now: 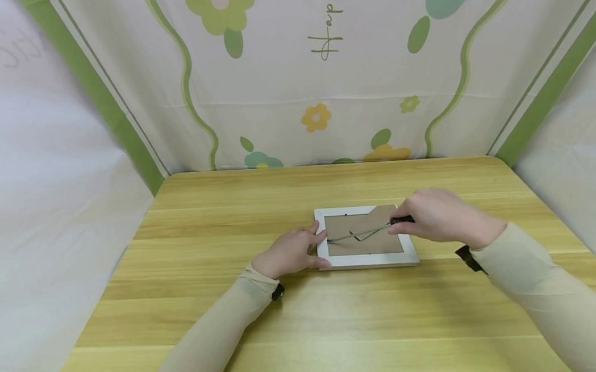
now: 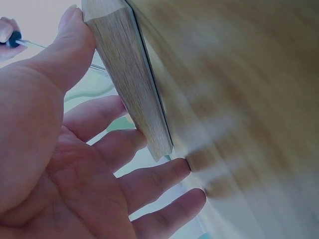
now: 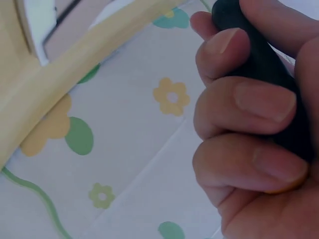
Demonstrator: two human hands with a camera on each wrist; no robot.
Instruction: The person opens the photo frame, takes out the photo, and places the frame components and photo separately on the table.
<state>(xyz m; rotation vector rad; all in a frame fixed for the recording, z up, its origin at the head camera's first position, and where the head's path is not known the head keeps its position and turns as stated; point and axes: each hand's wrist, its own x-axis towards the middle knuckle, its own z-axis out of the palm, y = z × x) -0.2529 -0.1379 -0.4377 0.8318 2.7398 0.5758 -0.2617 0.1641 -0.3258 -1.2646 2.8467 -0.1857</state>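
A white-rimmed picture frame [image 1: 364,259] lies back side up on the table, its brown backing board [image 1: 344,227] showing. My left hand [image 1: 294,251] steadies its left end: the thumb rests at the near corner and fingertips touch the left rim. In the left wrist view those fingers are fairly straight against the frame's wood-grain edge [image 2: 127,69], two of them down on the table. My right hand [image 1: 435,217] grips the black handle of a screwdriver [image 1: 372,229], fingers curled round it. The screwdriver's long shaft slants across the backing, tip at the left inner edge.
The wooden table [image 1: 203,231] extends around the frame. A white cloth with printed flowers [image 1: 281,84] hangs behind the table's far edge, and pale cloth [image 1: 58,195] hangs at both sides. Small dark spots and a bent dark line show on the backing.
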